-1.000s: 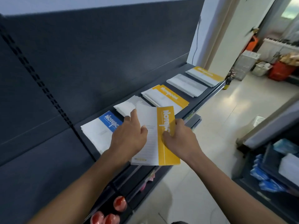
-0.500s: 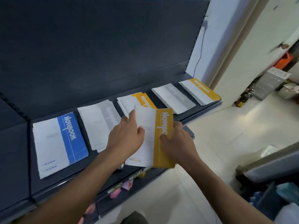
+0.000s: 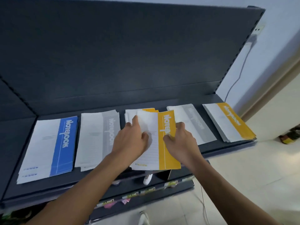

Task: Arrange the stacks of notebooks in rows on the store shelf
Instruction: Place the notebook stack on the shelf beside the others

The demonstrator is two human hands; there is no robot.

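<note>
Nearest, tags (image 3: 112, 202) hang off a lower ledge. Above them the left hand (image 3: 129, 140) clasps the white side of a notebook (image 3: 168, 155) — forefinger stretched along the cover, thumb on top — while the right hand (image 3: 180, 140) pinches its yellow band at the right edge. The notebook sits askew, its near end jutting past the front of the shelf (image 3: 76, 177). It is over the middle stack (image 3: 148, 110), whose yellow corner peeks out behind. Whether it already rests on that stack I cannot tell.

Five stacks lie in one row, left to right: blue stack (image 3: 48, 148), grey stack (image 3: 97, 138), the middle one, second grey stack (image 3: 191, 125), far yellow stack (image 3: 230, 124). By my reading the row is mostly laid out — what is left is to seat this notebook square and tidy the fanned edges of the other stacks. Behind stands the dark back panel (image 3: 129, 54).
</note>
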